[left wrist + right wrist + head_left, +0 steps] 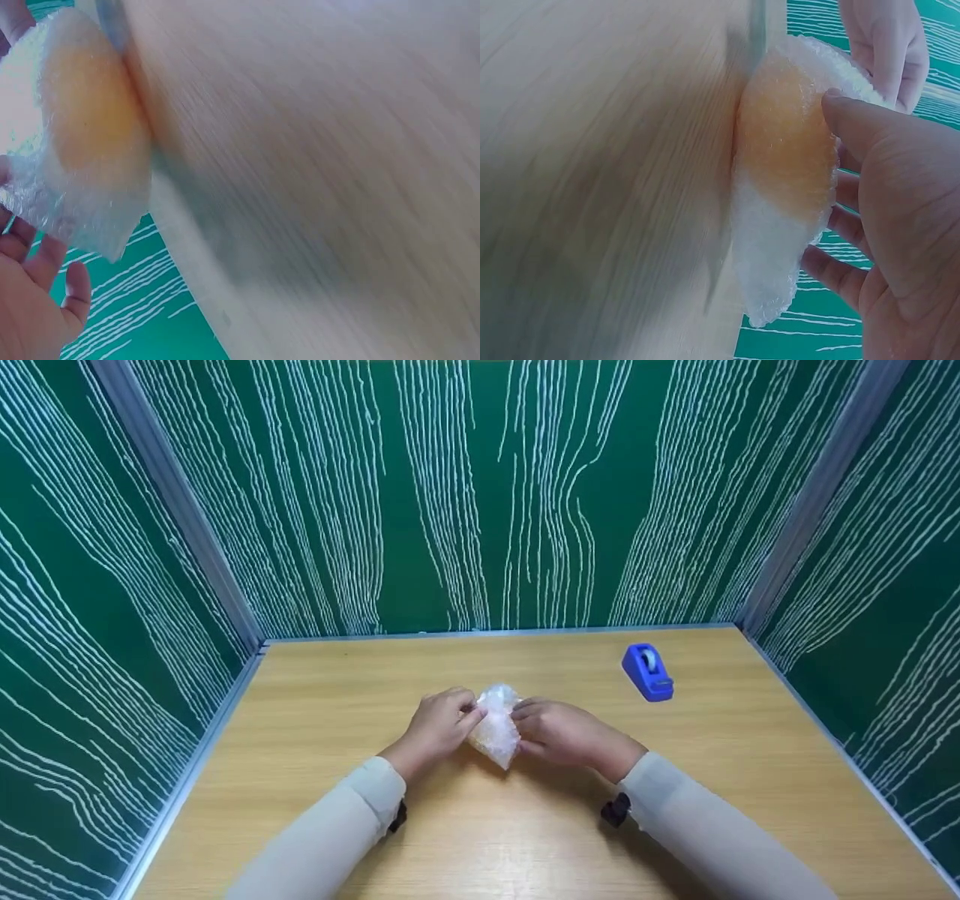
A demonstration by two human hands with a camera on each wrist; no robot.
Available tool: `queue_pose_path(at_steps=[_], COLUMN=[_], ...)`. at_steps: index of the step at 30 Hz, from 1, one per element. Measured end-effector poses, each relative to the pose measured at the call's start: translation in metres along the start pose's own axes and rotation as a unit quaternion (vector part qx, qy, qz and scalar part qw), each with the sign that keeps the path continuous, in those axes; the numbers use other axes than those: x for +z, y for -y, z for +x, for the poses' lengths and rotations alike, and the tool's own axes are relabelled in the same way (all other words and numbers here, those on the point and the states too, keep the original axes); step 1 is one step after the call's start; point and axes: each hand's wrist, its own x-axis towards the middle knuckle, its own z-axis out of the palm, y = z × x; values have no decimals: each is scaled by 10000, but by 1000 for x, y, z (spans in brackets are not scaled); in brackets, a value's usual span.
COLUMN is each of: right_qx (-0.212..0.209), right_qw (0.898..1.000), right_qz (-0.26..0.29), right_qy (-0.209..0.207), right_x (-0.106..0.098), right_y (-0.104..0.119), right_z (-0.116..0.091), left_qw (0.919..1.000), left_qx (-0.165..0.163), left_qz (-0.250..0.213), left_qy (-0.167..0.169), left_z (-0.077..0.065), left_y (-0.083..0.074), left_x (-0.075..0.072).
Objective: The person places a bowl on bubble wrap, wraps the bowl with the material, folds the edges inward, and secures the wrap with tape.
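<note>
A small bundle of clear bubble wrap [496,731] lies on the table between my hands. Through the wrap shows a rounded orange shape [94,109]; the layers blur what it is. My left hand [442,721] grips the bundle's left side, its thumb laid on the wrap in the head view. From the right, my right hand [559,733] holds the opposite side. In the right wrist view its thumb [847,112] presses on the wrap while the other fingers bend behind it. One end of the bundle tapers to a point toward me.
A blue tape dispenser [646,671] with a roll in it stands at the back right of the wooden table [345,675]. Green panels [495,495] with wavy white lines rise along the back and both sides, with metal posts [180,502] at the corners.
</note>
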Motion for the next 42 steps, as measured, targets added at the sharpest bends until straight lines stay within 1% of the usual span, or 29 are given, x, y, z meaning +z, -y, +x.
queue_pose_path(at_steps=[3,5,12,16,20,22,24,27,30,34,35,38,40,41,42], right_qx=[28,64,309,294,431,463,408,293,295,368,368,426,461,485,502], right_qw=[10000,10000,9991,9985,9967,9964,9972,9985,9989,9986,9986,9983,9981,9980,9980], right_qz=[13,68,301,357,346,332,300,270,294,364,367,394,406,400,379], right_qy=[26,37,-13,-306,-598,-632,-558,-381,-222,-139,-136,-52,6,30,59], right_x=[0,1,3,4,4,4,4,4,4,3,3,2,2,2,2], right_y=[0,0,2,3,5,6,6,5,5,5,5,5,5,5,5], right_z=[1,1,-1,-4,-8,-9,-9,-8,-7,-8,-8,-9,-10,-10,-10], left_qw=[9998,9996,9991,9990,9985,9981,9980,9990,9993,9975,9971,9951,9941,9942,9952], left_qx=[-190,-226,-160,-146,-92,-61,-51,-202,-340,-393,-398,-599,-714,-719,-617], left_qz=[5,61,321,390,508,576,597,365,-66,-576,-644,-778,-783,-749,-666], left_qy=[-112,-168,-215,-182,-172,-189,-210,-168,-151,-129,-121,-128,-215,-282,-360], left_z=[4,6,9,9,9,9,10,11,11,10,10,10,10,9,8], left_y=[-1,-1,0,-2,-1,-1,-1,-1,1,11,15,27,32,32,32], left_x=[5,8,15,17,17,17,16,15,13,9,8,6,5,4,3])
